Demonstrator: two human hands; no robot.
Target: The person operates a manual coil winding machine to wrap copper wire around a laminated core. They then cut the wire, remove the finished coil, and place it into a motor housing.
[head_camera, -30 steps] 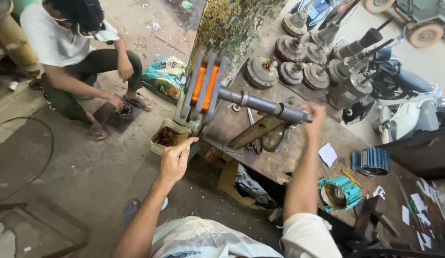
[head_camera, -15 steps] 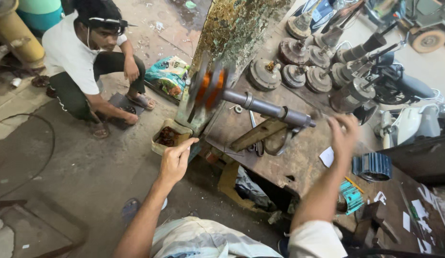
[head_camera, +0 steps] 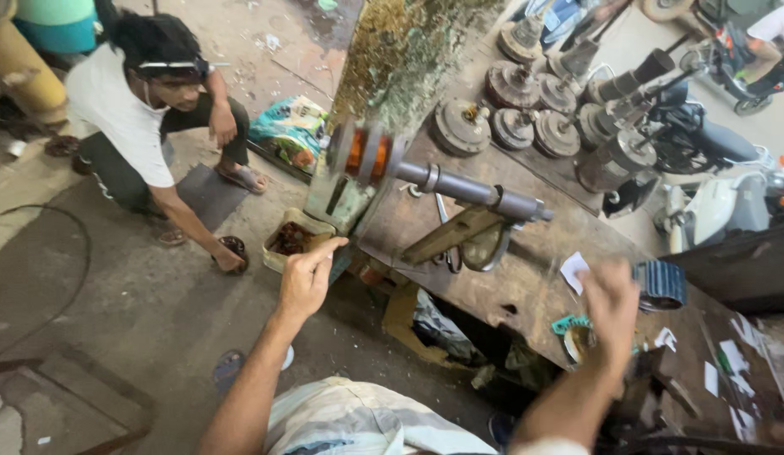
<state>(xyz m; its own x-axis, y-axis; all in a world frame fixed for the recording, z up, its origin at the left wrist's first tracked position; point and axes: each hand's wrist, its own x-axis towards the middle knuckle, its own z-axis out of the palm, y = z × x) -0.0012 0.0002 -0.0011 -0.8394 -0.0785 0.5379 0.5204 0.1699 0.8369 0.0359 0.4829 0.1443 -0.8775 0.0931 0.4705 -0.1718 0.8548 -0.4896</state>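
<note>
Showing a rusty metal workbench (head_camera: 510,286) in an open workshop with a stained concrete floor (head_camera: 139,312), where another person (head_camera: 147,126) crouches beyond the left hand (head_camera: 306,278). The shaft (head_camera: 459,187) lies on the bench between and beyond both hands, its long axis running from the orange-wound rotor (head_camera: 364,153) down-right to its free end. The left hand hangs loosely curled, empty; the right hand (head_camera: 611,307), blurred, hovers open over the bench.

crouching person (head_camera: 147,126), motor parts (head_camera: 543,118), scooter (head_camera: 729,202)
</note>
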